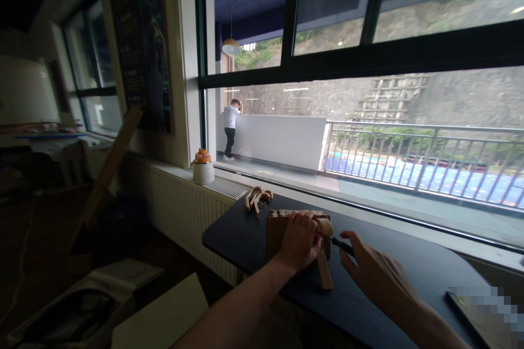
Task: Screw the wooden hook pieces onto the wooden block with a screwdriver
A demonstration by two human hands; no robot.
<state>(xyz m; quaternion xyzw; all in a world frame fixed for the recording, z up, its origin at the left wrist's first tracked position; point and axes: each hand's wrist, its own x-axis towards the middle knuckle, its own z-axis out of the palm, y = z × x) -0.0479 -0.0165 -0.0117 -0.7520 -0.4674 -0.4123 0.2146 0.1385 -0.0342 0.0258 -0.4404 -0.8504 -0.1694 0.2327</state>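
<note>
My left hand (pixel 301 240) is closed over a brown box-like block (pixel 275 232) and presses a curved wooden piece (pixel 325 226) against it. A straight wooden strip (pixel 325 274) slants down from the curved piece toward the table's near edge. In my right hand (pixel 370 262) is a screwdriver (pixel 343 246) with a dark handle. Its thin shaft points left, and its tip meets the wooden piece beside my left fingers; the exact contact spot is too small to make out. My palm and fingers cover part of the block.
Several curved wooden pieces (pixel 254 196) and small screws (pixel 263 205) lie on the dark table (pixel 393 251). A flat dark-edged object (pixel 454 300) is at the right. A white pot with an orange top (pixel 203 169) stands on the sill. Outside the window is a person (pixel 231 125).
</note>
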